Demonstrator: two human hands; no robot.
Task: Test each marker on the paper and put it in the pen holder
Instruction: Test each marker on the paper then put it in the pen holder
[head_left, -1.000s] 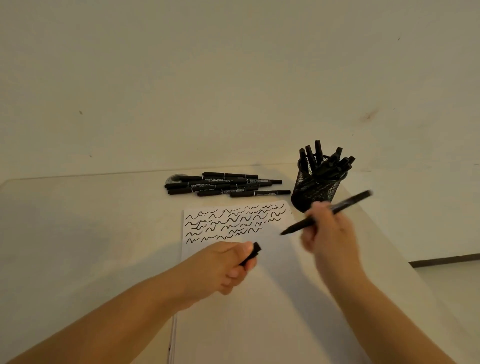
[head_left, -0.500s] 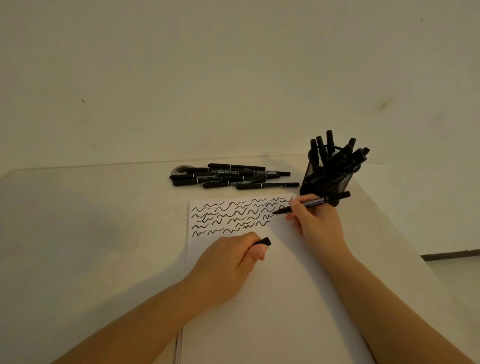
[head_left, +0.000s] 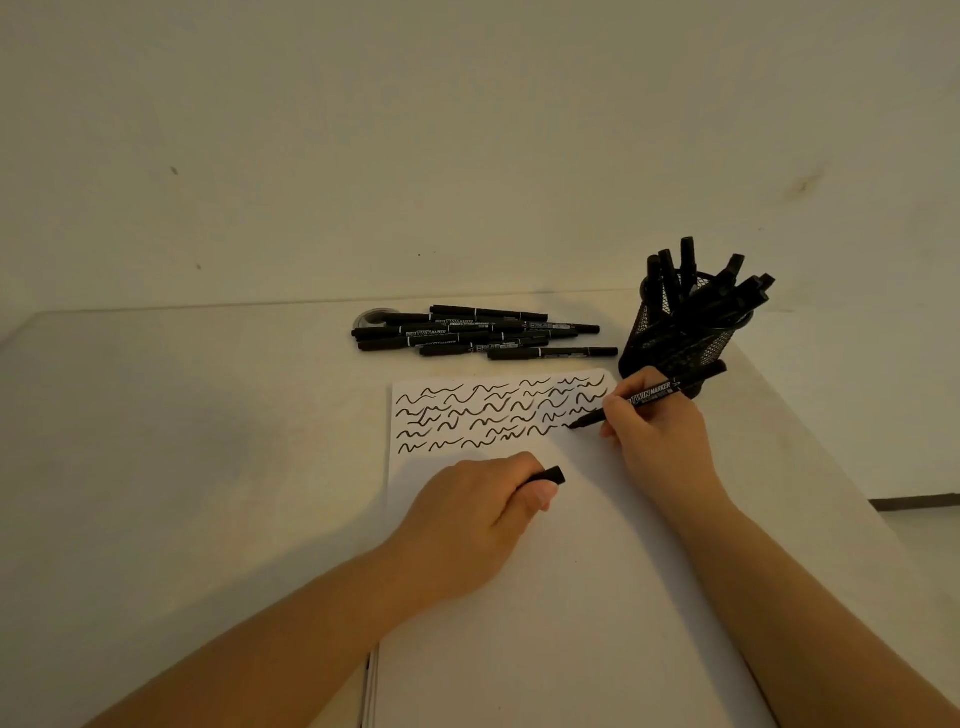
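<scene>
right hand (head_left: 660, 441) has brought the marker (head_left: 644, 399) down from mid-air; tip now on the paper (head_left: 571, 571) at the end of the third squiggle row, 1 o'clock of the left hand (head_left: 478, 514); pinch grip on the barrel; left fist clenched round the cap (head_left: 551, 476); test stroke starting; holder (head_left: 680, 343) at 12 of the right hand, next stop; pile (head_left: 478, 335) at 11 untested.

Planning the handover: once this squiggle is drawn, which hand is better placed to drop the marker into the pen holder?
Right. The right hand already grips the marker just in front of the pen holder; the left hand holds the cap, farther away.
</scene>
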